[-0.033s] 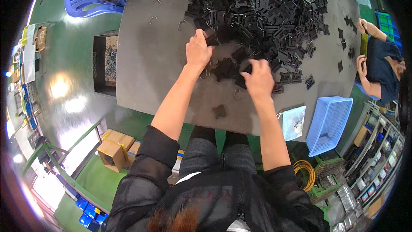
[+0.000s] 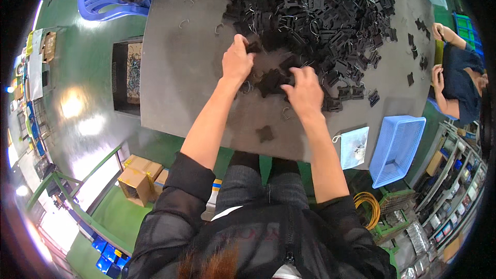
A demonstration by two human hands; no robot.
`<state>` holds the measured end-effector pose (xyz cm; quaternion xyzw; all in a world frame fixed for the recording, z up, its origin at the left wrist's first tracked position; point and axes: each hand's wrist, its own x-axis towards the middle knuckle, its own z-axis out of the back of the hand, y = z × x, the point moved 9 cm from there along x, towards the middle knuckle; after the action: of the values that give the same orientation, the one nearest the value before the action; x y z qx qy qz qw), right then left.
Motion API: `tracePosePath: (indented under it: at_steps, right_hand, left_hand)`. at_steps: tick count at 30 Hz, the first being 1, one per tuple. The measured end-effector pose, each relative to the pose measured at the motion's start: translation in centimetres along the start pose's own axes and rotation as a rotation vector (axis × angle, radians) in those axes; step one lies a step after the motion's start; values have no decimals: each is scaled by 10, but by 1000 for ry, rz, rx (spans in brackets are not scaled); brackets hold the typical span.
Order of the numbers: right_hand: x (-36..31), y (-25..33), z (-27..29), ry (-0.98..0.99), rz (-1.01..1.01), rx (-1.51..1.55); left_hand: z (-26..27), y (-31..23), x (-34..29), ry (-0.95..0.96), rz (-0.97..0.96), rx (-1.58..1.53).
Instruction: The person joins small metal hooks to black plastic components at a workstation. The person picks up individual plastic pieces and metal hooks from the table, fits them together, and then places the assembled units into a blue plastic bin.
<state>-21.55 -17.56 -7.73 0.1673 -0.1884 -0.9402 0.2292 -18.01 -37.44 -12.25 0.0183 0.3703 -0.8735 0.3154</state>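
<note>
- Left hand (image 2: 237,64) barely shifts, pinching a black piece (image 2: 253,47) at the near-left edge of the pile (image 2: 323,18).
- Right hand (image 2: 307,93) slides left, thumb and fingers apart, now nearer the loose black pieces (image 2: 270,83) between the hands.
- Far side, the pile looks unchanged.

the left hand (image 2: 237,63) partly hides the dark piece (image 2: 253,47) it holds, leaving that piece's outline unclear; whether the right hand (image 2: 306,93) touches any piece cannot be told. beyond both hands, the heap of black plastic pieces (image 2: 310,15) runs off the top edge.
</note>
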Motion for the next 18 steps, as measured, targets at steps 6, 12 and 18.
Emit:
tracePosePath:
  at_steps: [6,12,18]
  right_hand:
    - [23,18,-28,72,180,-104]
    - [10,-13,-6,201,-210,586]
    - [-7,22,-46,98,-50,40]
  left_hand:
    - [53,45,-35,79,120,-284]
    - [44,71,-101,23,-25,-159]
    - [26,32,-103,-131,-56,56]
